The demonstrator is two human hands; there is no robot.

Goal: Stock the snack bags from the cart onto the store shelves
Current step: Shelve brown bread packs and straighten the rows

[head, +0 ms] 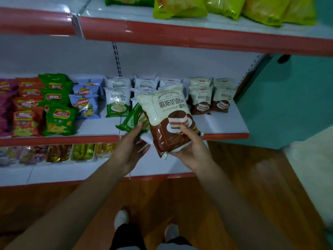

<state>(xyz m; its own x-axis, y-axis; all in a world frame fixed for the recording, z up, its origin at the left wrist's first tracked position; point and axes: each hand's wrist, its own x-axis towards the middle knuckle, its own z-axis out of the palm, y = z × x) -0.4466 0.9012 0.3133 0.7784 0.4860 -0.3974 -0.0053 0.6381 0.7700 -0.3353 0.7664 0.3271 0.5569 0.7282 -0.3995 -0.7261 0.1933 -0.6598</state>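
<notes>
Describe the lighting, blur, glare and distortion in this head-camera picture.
Head view, light: dim and bluish overall. Head view, focus: the mousse cheese bread bag in the right hand is sharp, with legible print, while the yellow-green bags on the top shelf are smeared. Head view, glare and distortion: the red shelf edge carries white streaks and slants under the wide lens.

Both bare forearms reach forward and up from the bottom corners of the view, drawing in toward each other. The left hand [132,144] is turned with its palm toward the right, and its fingers and thumb hold the lower end of a green bag [132,120]. Just beside it, the right hand [191,147] cups the bottom of a brown and white bag [167,112] from below, thumb pressed across the front, holding it upright.
</notes>
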